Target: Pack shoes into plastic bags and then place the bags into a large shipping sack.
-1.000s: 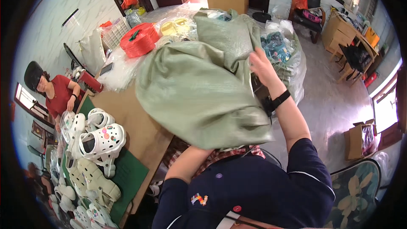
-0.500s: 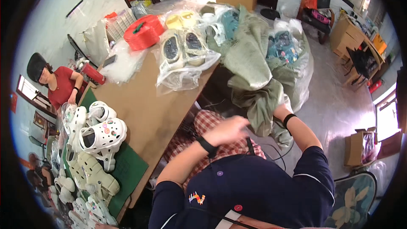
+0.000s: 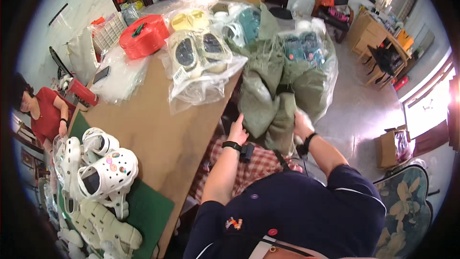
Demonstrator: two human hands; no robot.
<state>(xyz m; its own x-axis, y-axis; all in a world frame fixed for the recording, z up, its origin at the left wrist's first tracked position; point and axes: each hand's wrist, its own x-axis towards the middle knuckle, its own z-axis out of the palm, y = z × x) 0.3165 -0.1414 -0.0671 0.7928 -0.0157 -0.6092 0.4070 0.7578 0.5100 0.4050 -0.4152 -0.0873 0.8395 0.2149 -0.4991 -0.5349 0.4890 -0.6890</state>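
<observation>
A large olive-green woven sack [image 3: 261, 110] hangs in folds off the table's right edge, in front of me. My right hand [image 3: 303, 125] is closed on a fold of it at the right. At the sack's left edge, my left hand [image 3: 236, 132] is closed on the cloth, its fingertips partly hidden. Clear-bagged teal clogs [image 3: 305, 50] rest on the sack's far right part. Beyond my left hand, a pair of beige clogs with dark insides [image 3: 199, 52] lies in a clear plastic bag on the table.
The brown table [image 3: 153, 110] bears a red twine roll [image 3: 143, 36], yellow clogs [image 3: 189, 20] and a phone [image 3: 101, 74]. White clogs with charms [image 3: 112, 172] are piled on a green mat [image 3: 151, 206]. A person in red [image 3: 48, 115] stands at the far left. A chair [image 3: 405, 206] is at right.
My left hand has moved from in front of my body forward to the sack. My right hand has shifted left with its cloth, and the sack now stands more upright. The view has turned right.
</observation>
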